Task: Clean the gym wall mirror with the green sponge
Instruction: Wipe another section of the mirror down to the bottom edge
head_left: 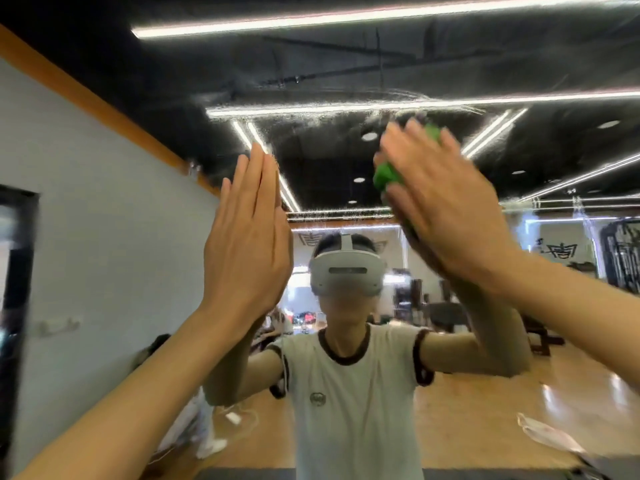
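Streaked mirror (329, 140) reflects ceiling lights (346, 19), wooden floor (467, 410).

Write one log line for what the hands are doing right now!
right hand: presses green sponge on mirror | left hand: flat, fingers straight, raised at glass | wet streaks near sponge

wall mirror (346, 98): streaky wet film, sponge (388, 176) pressed.

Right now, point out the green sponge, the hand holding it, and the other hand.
green sponge (387, 175): head view, its lower green lobe beside the thumb.
right hand (446, 202): head view, back of the hand.
left hand (247, 244): head view, back of the hand.
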Action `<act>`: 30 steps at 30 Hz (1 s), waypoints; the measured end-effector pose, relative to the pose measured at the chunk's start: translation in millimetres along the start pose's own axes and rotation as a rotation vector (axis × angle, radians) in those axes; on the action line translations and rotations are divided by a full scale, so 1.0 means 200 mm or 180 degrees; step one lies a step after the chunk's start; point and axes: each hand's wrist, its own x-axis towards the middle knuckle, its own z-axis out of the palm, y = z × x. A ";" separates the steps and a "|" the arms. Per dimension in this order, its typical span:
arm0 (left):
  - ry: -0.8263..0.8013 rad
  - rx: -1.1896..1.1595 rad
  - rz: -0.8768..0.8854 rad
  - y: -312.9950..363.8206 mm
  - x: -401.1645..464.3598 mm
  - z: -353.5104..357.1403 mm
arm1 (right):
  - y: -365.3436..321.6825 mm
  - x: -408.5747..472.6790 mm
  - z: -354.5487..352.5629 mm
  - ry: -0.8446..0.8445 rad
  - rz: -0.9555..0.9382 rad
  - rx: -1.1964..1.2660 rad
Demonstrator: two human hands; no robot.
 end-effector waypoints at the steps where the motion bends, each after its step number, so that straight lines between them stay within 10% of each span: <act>1: 0.0005 -0.0021 -0.0013 0.00 0.00 0.00 | 0.03 0.08 -0.01 0.0071 0.0277 0.0018; 10: 0.0052 -0.0066 0.0086 0.00 0.00 0.00 | -0.09 -0.48 0.01 -0.0236 -0.1052 -0.0076; 25: -0.0019 -0.0190 0.0114 0.19 -0.01 0.07 | 0.32 -0.17 -0.09 0.0452 0.1796 -0.0049; 30: 0.0026 -0.0117 0.0073 0.19 -0.02 0.09 | -0.21 0.21 0.08 0.0268 0.0169 -0.0133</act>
